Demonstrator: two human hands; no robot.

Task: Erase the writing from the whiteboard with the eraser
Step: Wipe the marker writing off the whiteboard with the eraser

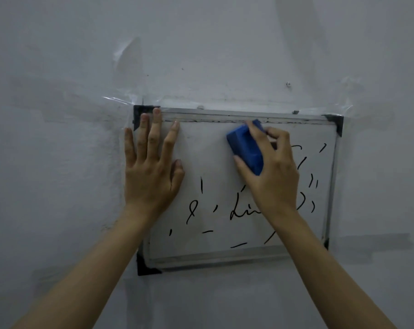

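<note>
Right hand (270,172) grips the blue eraser (245,146), pressed to the whiteboard (208,148) near its top edge, right of centre. Left hand (151,167) flat — fingers straight and spread — on the board's upper-left corner. Black writing (239,212) remains across the lower and right areas. Board taped to a grey wall (58,162).

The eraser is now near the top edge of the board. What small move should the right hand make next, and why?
Probably draw the blue eraser down and slightly right. The right hand grips it near the top of the whiteboard, where the surface looks clean, while black marks remain across the lower half and right side. The left hand lies flat on the upper left corner and should stay to steady the board.
</note>
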